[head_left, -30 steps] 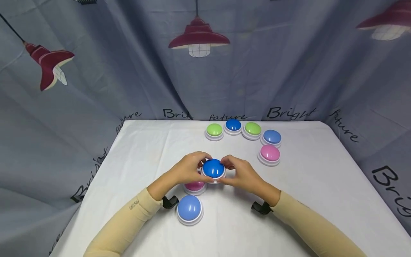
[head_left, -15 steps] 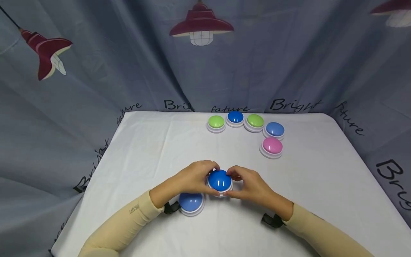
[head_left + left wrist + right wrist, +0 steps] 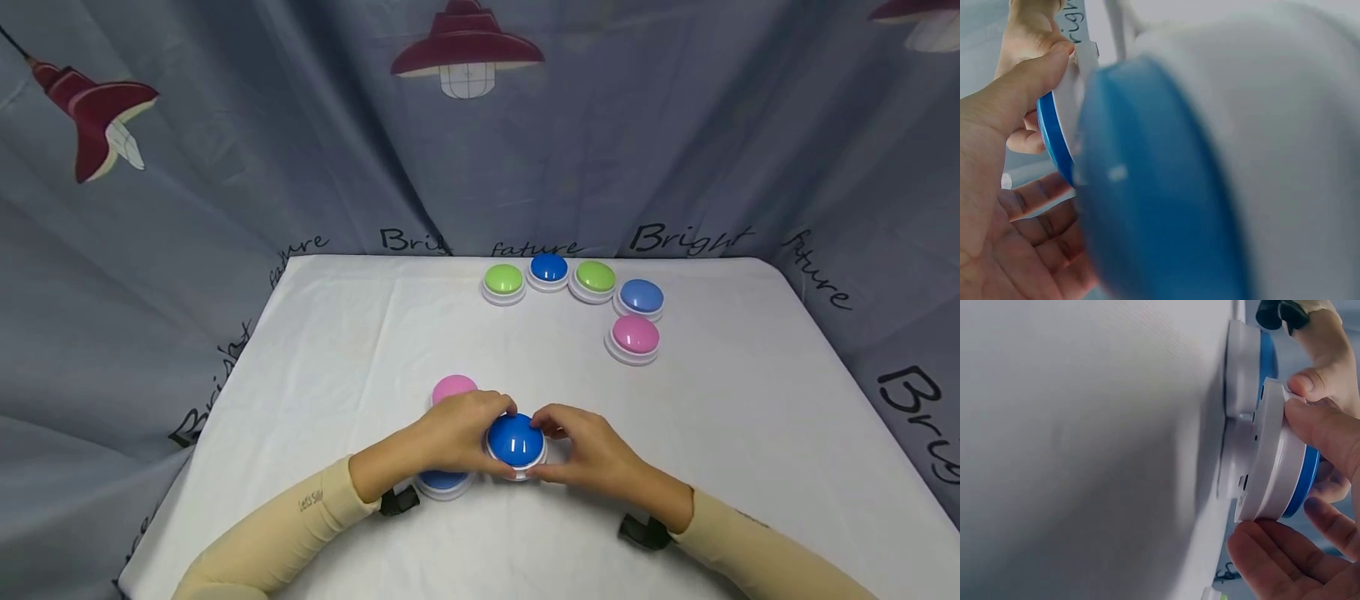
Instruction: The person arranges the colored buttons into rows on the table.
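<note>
A dark blue dome push button (image 3: 515, 439) with a white base is held between both hands in the head view. My left hand (image 3: 461, 433) grips its left side, thumb at the front and fingers behind. From the right, my right hand (image 3: 600, 450) pinches the other side the same way. The right wrist view shows the held button's white base (image 3: 1266, 450) tilted and lifted off the cloth. A pink button (image 3: 453, 389) stands just behind my left hand, partly covered. A lighter blue button (image 3: 444, 483) lies partly hidden under my left wrist; it looms large and blurred (image 3: 1154, 187) in the left wrist view.
Toward the back of the white-covered table (image 3: 337, 333) stand a green button (image 3: 503, 280), a dark blue button (image 3: 549, 268), another green button (image 3: 596, 277), a light blue button (image 3: 641, 297) and a pink button (image 3: 635, 335). A grey printed curtain (image 3: 315, 150) hangs behind.
Both hands have carried the dark blue button toward the table's front and slightly right. The pink button now shows behind my left hand; the lighter blue one is more covered. The head view has tilted down.
</note>
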A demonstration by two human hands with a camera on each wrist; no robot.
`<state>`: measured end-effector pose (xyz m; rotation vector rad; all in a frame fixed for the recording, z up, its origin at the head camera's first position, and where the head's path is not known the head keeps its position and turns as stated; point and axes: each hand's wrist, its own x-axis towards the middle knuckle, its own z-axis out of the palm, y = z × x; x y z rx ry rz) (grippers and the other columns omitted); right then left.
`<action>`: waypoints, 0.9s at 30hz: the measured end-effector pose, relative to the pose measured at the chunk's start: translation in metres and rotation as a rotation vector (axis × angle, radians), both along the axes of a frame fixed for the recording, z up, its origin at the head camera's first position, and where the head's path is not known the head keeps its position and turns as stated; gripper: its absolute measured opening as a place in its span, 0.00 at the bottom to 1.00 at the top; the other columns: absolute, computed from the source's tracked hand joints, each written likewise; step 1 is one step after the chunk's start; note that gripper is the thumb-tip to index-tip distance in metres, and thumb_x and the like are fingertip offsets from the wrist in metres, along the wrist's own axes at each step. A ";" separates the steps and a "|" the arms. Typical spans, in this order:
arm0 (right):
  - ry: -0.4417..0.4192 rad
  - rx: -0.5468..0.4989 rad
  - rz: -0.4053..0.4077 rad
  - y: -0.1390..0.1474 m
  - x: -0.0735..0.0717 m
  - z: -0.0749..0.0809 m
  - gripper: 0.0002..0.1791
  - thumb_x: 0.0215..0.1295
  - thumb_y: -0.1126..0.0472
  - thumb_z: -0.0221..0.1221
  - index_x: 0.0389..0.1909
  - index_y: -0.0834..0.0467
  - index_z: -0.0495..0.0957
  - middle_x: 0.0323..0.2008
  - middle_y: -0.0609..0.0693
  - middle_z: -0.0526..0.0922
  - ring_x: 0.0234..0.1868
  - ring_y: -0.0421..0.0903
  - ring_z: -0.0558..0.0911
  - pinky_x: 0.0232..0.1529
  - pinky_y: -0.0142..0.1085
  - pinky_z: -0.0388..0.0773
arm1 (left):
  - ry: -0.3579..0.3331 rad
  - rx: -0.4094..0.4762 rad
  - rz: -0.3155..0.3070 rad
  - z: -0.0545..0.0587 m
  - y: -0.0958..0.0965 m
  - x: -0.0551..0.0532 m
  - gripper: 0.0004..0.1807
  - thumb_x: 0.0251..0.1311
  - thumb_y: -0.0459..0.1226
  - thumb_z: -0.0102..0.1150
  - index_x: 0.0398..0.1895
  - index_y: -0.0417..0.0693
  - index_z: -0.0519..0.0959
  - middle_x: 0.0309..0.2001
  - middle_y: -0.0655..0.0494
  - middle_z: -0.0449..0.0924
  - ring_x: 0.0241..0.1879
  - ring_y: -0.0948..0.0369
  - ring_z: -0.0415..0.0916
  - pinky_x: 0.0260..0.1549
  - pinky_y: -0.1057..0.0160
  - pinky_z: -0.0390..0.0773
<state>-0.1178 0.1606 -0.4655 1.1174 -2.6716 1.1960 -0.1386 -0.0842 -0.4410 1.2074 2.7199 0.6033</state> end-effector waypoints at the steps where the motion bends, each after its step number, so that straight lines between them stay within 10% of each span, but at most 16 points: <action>1: 0.005 0.001 0.003 0.000 0.001 -0.002 0.32 0.43 0.51 0.80 0.49 0.54 0.77 0.44 0.40 0.81 0.43 0.38 0.81 0.45 0.36 0.82 | 0.012 -0.011 0.003 -0.001 0.000 0.002 0.42 0.42 0.65 0.73 0.55 0.51 0.75 0.48 0.61 0.80 0.46 0.67 0.76 0.42 0.69 0.78; 27: 0.038 0.086 0.038 -0.002 0.018 -0.009 0.32 0.42 0.48 0.79 0.47 0.53 0.77 0.42 0.40 0.81 0.42 0.38 0.78 0.46 0.35 0.80 | 0.145 -0.064 -0.050 -0.021 0.001 0.024 0.43 0.41 0.65 0.73 0.56 0.52 0.73 0.45 0.62 0.79 0.43 0.66 0.75 0.42 0.69 0.76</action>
